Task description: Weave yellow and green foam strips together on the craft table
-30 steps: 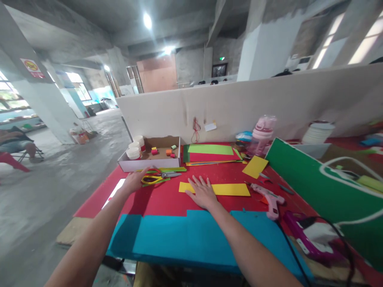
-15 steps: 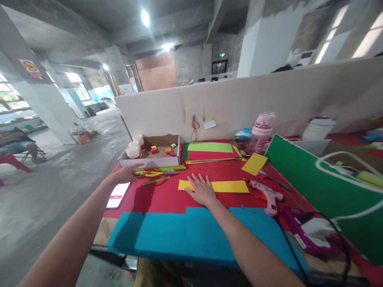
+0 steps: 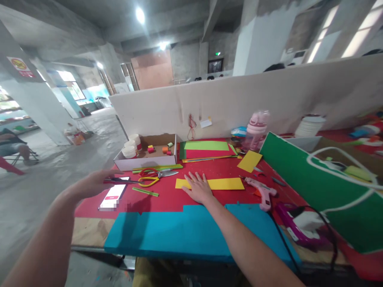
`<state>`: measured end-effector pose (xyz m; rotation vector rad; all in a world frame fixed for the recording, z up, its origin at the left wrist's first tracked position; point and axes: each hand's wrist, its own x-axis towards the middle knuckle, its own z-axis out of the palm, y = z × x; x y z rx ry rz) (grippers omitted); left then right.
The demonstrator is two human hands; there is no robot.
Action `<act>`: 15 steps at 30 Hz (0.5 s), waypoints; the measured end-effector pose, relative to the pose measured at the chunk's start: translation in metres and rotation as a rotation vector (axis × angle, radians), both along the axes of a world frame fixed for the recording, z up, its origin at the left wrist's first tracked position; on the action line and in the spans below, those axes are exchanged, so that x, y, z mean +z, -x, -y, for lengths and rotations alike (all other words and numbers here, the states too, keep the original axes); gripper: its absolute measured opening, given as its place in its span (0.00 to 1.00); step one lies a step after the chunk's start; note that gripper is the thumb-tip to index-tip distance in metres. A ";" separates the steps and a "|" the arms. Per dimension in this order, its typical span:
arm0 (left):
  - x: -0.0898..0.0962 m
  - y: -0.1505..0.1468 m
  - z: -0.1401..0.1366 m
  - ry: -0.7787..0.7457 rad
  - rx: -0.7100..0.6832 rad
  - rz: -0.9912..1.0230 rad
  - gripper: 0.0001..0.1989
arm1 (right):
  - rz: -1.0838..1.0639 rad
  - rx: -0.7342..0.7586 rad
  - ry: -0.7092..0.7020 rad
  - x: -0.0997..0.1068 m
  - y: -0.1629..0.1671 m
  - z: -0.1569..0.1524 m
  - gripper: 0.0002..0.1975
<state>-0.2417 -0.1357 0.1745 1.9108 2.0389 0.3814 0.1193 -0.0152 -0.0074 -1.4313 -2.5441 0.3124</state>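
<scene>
The table is covered in red. Your right hand lies flat, fingers spread, on the yellow strip, whose long axis runs left to right. Your left hand, farther off, holds a thin dark tool pointing right, toward the strip.

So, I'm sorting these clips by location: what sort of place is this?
Probably a craft workshop, judging by the pink glue gun, the scissors and the stacked coloured sheets on the red-covered table.
</scene>
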 end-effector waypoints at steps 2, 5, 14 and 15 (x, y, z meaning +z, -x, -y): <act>0.004 -0.006 0.006 -0.017 -0.039 0.168 0.35 | 0.002 0.001 0.019 0.001 0.000 0.000 0.38; -0.004 -0.034 0.002 -0.112 -0.060 0.408 0.33 | 0.014 -0.023 0.022 0.002 0.000 -0.001 0.37; -0.075 -0.124 -0.091 -0.032 -0.313 0.971 0.27 | 0.025 -0.107 -0.017 0.000 -0.003 -0.003 0.34; -0.080 -0.129 -0.101 -0.029 -0.308 0.986 0.25 | 0.027 -0.117 -0.021 0.000 -0.003 -0.004 0.33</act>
